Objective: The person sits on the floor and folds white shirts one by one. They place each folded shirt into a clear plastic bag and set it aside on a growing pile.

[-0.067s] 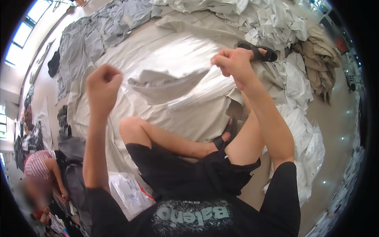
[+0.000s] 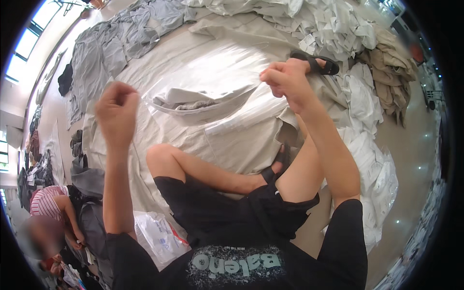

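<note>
A clear plastic bag is stretched between my hands above the beige cloth. Inside or right beneath its film shows a folded light-grey garment; I cannot tell which layer it is in. My left hand is closed at the bag's left side, its fingers curled in and slightly blurred. At the upper right corner my right hand pinches the film between thumb and fingers. Glare on the plastic hides parts of its edges.
Beneath me spreads a large beige cloth. Grey garments lie at the far left, white packages at the far right, brown cloth beyond. A white plastic bag lies beside my knee. Another person bends over dark garments at left.
My left hand has moved a little to the left, and more of the folded garment shows under the film. My right hand has barely moved.
</note>
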{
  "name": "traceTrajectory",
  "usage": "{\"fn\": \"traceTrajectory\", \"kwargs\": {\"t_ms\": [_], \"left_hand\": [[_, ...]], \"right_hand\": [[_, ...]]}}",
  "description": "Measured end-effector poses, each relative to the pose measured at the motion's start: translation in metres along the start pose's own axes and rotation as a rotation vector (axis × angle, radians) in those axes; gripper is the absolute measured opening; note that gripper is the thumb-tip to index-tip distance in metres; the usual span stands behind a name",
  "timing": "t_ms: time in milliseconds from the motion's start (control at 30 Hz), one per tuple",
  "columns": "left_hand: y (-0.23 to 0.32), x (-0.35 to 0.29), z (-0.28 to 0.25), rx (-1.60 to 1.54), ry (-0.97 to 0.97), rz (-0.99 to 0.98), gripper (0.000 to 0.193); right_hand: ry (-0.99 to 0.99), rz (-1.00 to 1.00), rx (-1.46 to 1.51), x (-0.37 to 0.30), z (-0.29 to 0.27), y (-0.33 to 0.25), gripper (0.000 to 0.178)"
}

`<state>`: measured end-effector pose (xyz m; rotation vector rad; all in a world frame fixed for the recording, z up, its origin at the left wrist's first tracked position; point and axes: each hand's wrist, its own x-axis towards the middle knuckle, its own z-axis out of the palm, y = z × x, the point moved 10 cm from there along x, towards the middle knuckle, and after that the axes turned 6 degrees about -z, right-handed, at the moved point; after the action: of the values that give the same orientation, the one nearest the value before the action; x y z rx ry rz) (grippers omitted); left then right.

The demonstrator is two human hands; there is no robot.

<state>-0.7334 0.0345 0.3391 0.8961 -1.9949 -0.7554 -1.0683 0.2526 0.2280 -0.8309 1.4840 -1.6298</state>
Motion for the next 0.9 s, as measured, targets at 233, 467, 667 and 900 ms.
{"fn": "traceTrajectory", "kwargs": {"t_ms": [233, 467, 667, 900], "left_hand": [[-0.003, -0.034, 0.017, 0.083, -0.128, 0.169, 0.013], [0.038, -0.194, 0.123, 0.179, -0.495, 0.637, 0.054], [0.004, -0.159, 0.124, 0.36, -0.27, 0.394, 0.017], [-0.014, -0.043, 0.091, 0.127, -0.291, 0.204, 0.017]], "right_hand": [[0.202, 0.038, 0.106, -0.003, -0.041, 0.039, 0.013], [0.209, 0.035, 0.12, 0.002, -0.028, 0.029, 0.012], [0.15, -0.007, 0.017, 0.012, -0.036, 0.021, 0.011], [0.021, -0.39, -0.755, 0.002, -0.033, -0.014, 0.021]]}}
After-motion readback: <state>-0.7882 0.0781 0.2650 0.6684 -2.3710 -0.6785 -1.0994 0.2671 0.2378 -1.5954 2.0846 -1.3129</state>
